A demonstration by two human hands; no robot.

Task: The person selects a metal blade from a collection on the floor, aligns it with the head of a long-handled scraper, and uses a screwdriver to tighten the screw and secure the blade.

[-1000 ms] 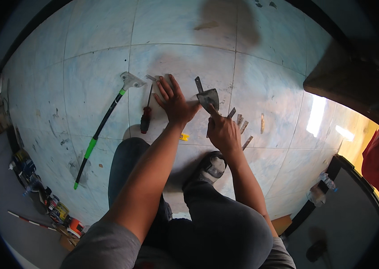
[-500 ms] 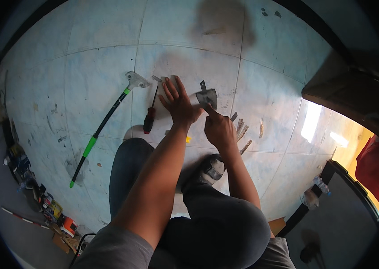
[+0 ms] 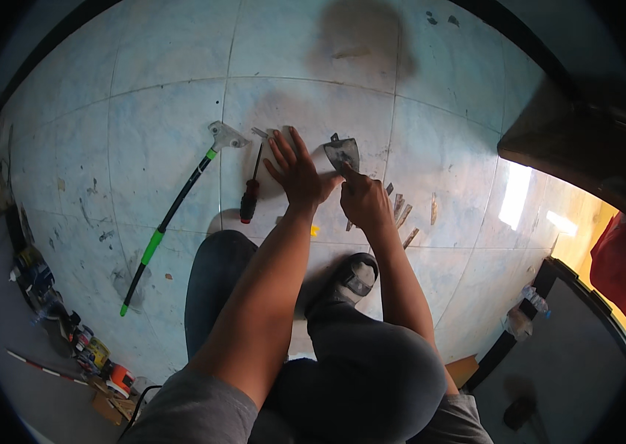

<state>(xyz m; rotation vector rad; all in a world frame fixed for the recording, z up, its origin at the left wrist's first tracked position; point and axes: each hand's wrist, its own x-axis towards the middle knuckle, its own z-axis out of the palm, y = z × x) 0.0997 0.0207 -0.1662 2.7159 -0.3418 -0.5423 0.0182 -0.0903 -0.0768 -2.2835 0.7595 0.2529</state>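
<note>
Trowel blade (image 3: 342, 154): grey, pointed metal, flat on the pale floor tile (image 3: 143, 155), near the tile's far joint line, just beside both hands.

Left hand (image 3: 296, 172): open, fingers spread, palm pressed flat to the tile, directly left of the trowel blade. Grips nothing. Contact between thumb and blade edge cannot be told.

Right hand (image 3: 363, 201): loosely curled, index finger extended, fingertip touching the near edge of the trowel blade. No closed grip on any item visible.

Screwdriver (image 3: 251, 194): dark shaft, red-and-black handle, flat on the same tile, just left of the left hand, shaft pointing toward the far joint.

Long-handled scraper (image 3: 176, 207): black shaft with green grip sections, metal head near the tile's far left corner, lying diagonally across the joint onto the next tile to the left, well apart from both hands.

Wood slivers (image 3: 403, 214): several short pieces, scattered on the tile right of the right hand, near the right joint.

Yellow scrap (image 3: 314, 231): small, on the tile beside the left wrist.

Shoe (image 3: 354, 277): grey, planted on the floor below the right forearm, near the tile's near joint.

Clutter of small tools (image 3: 80, 340): along the floor's left edge.
</note>
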